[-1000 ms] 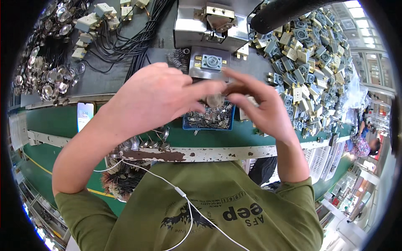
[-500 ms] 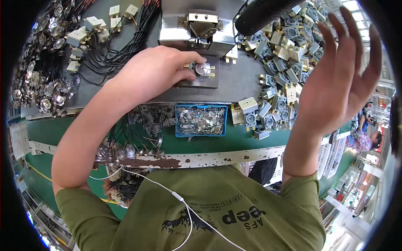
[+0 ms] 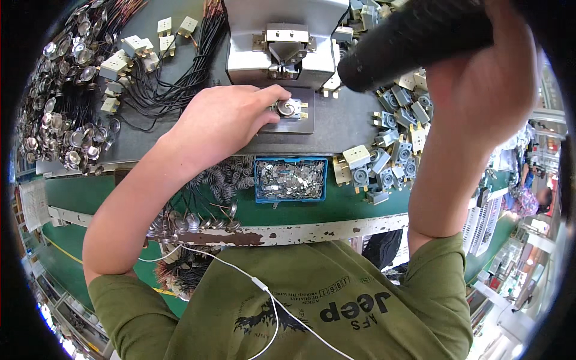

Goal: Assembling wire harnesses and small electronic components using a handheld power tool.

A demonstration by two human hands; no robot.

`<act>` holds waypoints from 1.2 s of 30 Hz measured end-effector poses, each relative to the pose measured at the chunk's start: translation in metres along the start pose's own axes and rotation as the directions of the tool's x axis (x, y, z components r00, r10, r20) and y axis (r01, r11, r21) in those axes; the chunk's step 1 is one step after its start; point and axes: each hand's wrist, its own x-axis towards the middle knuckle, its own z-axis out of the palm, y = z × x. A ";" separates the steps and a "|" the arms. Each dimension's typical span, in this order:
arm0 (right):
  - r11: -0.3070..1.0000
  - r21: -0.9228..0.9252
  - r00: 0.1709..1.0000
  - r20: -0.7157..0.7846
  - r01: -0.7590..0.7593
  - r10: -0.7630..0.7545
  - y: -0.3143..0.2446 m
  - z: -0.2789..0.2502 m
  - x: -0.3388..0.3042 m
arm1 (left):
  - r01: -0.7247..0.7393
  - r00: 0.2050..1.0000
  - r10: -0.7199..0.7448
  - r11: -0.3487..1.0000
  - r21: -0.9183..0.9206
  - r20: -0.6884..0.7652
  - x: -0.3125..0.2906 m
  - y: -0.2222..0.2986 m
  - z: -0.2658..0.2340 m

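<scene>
My left hand (image 3: 231,120) is closed at the thumb and forefinger on a small terminal block (image 3: 297,108). The block has brass prongs and a round metal disc (image 3: 287,108) on it. It sits on a flat steel plate (image 3: 300,126) in front of a metal press fixture (image 3: 287,48). At the upper right, my right hand (image 3: 495,78) is raised and closed around the end of a thick black handle (image 3: 414,45). Motion blurs this hand, and its fingertips are partly hidden.
Piled grey and cream terminal blocks (image 3: 384,162) lie to the right. A blue tray (image 3: 258,180) of small metal pieces stands near the front, beside loose springs (image 3: 228,180). Black wires (image 3: 162,90) and metal discs on leads (image 3: 66,114) fill the left. A chipped white edge (image 3: 324,234) runs in front.
My right hand, open before, has moved inward and closed on the black handle. The handle has swung down and looks larger. My left hand stays at the block.
</scene>
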 end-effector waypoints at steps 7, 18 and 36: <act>0.984 0.174 0.998 -0.053 0.030 -0.021 -0.013 0.013 -0.006 | -0.021 1.000 0.021 0.999 0.024 -0.007 -0.003 -0.003 0.001; 0.977 0.205 0.973 -0.202 -0.065 0.108 -0.024 0.051 -0.019 | 0.013 0.999 -0.013 1.000 0.000 0.030 -0.002 0.000 0.000; 0.970 0.190 0.978 -0.110 -0.154 0.177 -0.024 0.061 -0.017 | 0.021 0.998 -0.023 0.999 0.024 0.063 -0.001 -0.002 0.002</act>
